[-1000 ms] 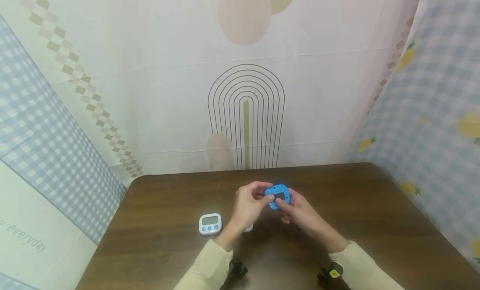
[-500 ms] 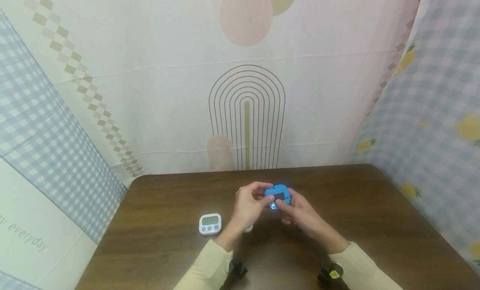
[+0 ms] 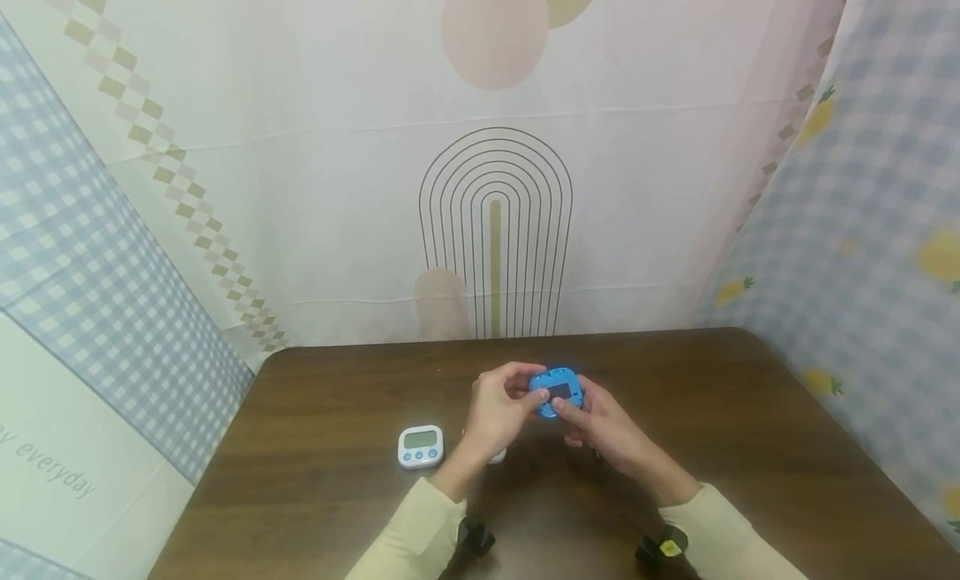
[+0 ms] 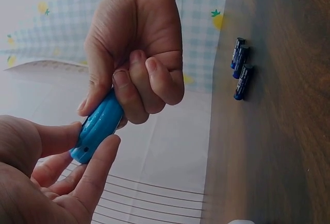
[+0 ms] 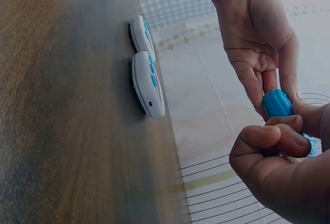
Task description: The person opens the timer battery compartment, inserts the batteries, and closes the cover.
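Note:
A blue digital timer (image 3: 556, 382) is held above the table between both hands, its dark window facing up in the head view. The left hand (image 3: 498, 409) pinches its left side, thumb on the upper face. On the other side the right hand (image 3: 603, 422) grips it, thumb on the face and the other fingers curled beneath. Seen edge-on in the left wrist view, the timer (image 4: 98, 126) spans the gap between the left hand (image 4: 67, 177) and the right hand (image 4: 136, 54). Its underside is hidden.
A white timer (image 3: 421, 447) with blue buttons lies on the wooden table (image 3: 322, 413). A second white timer (image 5: 148, 85) is mostly behind the left forearm in the head view. Three dark blue batteries (image 4: 241, 69) lie on the table. Patterned cloth (image 3: 337, 188) hangs behind.

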Demonstrator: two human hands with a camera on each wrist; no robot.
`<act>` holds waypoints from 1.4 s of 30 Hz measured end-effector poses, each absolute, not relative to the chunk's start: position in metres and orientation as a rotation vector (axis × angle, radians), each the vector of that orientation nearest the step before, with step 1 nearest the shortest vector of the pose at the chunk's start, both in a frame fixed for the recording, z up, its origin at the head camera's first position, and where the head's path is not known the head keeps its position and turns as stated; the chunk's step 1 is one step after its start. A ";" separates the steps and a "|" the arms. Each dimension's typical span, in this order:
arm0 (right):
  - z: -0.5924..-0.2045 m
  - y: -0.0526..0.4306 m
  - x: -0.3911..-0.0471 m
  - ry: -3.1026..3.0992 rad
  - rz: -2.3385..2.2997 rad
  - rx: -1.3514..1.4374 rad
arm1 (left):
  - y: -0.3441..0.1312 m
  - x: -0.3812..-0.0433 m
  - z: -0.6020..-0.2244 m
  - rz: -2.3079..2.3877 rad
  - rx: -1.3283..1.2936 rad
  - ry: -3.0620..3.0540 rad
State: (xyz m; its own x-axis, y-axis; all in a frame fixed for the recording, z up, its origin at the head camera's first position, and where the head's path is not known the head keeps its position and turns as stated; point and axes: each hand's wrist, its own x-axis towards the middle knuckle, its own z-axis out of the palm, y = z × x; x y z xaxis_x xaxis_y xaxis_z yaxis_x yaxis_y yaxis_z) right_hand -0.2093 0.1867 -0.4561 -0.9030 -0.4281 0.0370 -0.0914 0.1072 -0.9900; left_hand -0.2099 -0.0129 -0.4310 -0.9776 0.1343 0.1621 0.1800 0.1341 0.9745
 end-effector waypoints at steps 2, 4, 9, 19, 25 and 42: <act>-0.456 0.187 -0.210 2.120 -1.869 -0.511 | -0.012 -0.210 -0.431 -2.019 -0.326 -2.336; -0.456 0.188 -0.210 2.114 -1.868 -0.501 | -0.012 -0.210 -0.431 -2.023 -0.331 -2.330; -0.456 0.189 -0.211 2.068 -1.876 -0.497 | -0.013 -0.210 -0.429 -2.036 -0.349 -2.313; -0.458 0.193 -0.213 1.890 -1.938 -0.637 | -0.014 -0.211 -0.428 -2.037 -0.330 -2.307; -0.457 0.192 -0.211 1.914 -1.919 -0.526 | -0.012 -0.210 -0.430 -2.034 -0.317 -2.314; -0.453 0.192 -0.210 2.022 -1.856 -0.459 | -0.011 -0.207 -0.428 -2.035 -0.323 -2.296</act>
